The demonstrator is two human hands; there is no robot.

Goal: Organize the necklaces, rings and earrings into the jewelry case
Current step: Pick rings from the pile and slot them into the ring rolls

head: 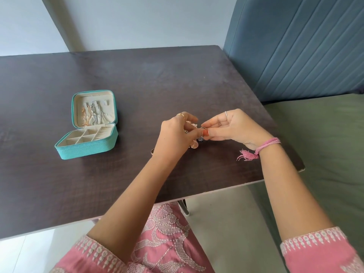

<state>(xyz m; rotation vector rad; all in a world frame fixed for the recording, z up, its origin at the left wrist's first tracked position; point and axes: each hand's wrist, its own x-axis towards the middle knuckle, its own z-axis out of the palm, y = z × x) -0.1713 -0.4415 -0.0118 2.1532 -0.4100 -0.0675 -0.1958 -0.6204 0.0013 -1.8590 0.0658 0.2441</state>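
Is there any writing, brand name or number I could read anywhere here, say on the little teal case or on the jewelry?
None: no text can be read anywhere.
Jewelry case: plain teal outside, cream lining, no label or logo showing.
Earrings between the left hand and right hand: too small to show any marking.
Table: bare dark wood grain.

Jewelry case (86, 148): one, open, at 9 o'clock on the table.
Necklaces (92, 113): several in the lid, exact count unclear.
Hands: two, left hand (175, 136), right hand (234, 127).
Loose jewelry pieces (194, 143) under hands: count unclear.
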